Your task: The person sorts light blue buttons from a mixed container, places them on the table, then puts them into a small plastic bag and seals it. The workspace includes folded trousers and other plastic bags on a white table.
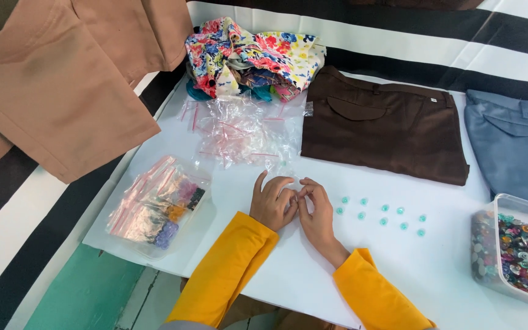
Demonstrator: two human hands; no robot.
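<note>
Head view: a white sheet [313,269] spread over a striped black-and-white surface, seen from above.
Left hand [271,201]: fingers curled, tips pressed against the right hand's fingertips; whether something tiny is pinched there cannot be told.
Right hand [316,211]: fingers bent inward to meet the left hand; what it grips, if anything, is too small to see.
Sleeves: both arms in yellow-orange fabric.
Teal buttons [381,215]: small round pieces scattered loose on the sheet just right of the hands.
Empty zip bags [242,131]: clear heap with red seals, just above the hands.
Filled zip bags [157,208]: pile holding coloured pieces, left of the hands.
Button box [513,253]: clear tub of mixed colourful buttons at far right.
Garments: brown trousers [383,125], blue trousers [514,143], floral cloth [252,55], tan cloth [56,79].
</note>
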